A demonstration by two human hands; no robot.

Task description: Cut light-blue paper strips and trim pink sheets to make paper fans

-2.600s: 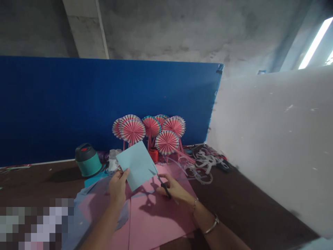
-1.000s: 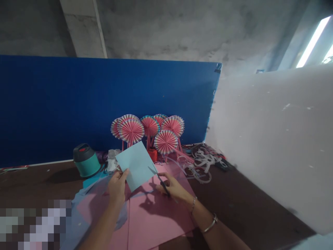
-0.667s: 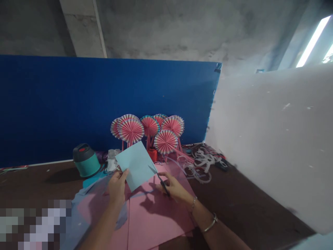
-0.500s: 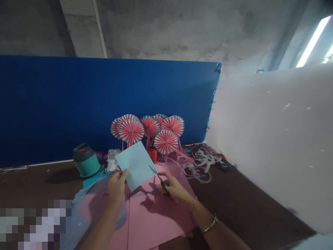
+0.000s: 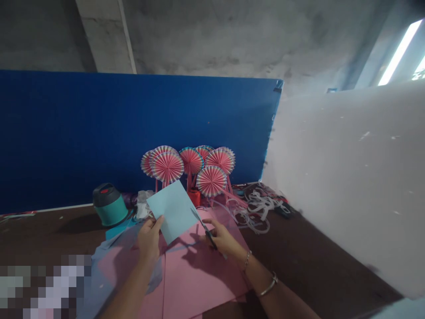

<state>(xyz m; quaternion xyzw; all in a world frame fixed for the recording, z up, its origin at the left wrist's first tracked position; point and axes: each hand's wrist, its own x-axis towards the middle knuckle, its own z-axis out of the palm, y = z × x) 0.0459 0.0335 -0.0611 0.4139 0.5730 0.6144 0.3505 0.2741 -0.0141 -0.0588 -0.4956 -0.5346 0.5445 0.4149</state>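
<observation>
My left hand (image 5: 149,241) pinches the lower corner of a pale blue paper sheet (image 5: 174,212) and tilts it upward. My right hand (image 5: 222,239) is shut on a pair of black-handled scissors (image 5: 206,231). Their narrow blades point up and left, along the sheet's right edge. Where the blades meet the paper is hard to make out. Large pink paper sheets (image 5: 199,279) lie below both hands, and a grey-blue sheet (image 5: 106,274) lies under my left forearm.
Pink paper rosettes on sticks (image 5: 168,167) stand in a red holder (image 5: 195,198) against a blue board (image 5: 133,124). A green-and-black flask (image 5: 109,204) stands to their left. Tangled paper strips (image 5: 255,212) lie on the brown table (image 5: 299,270), beside a white partition (image 5: 345,177).
The scissors have shifted slightly along the sheet's right edge, and the blue sheet has tilted a little to the left. The view has drifted slightly.
</observation>
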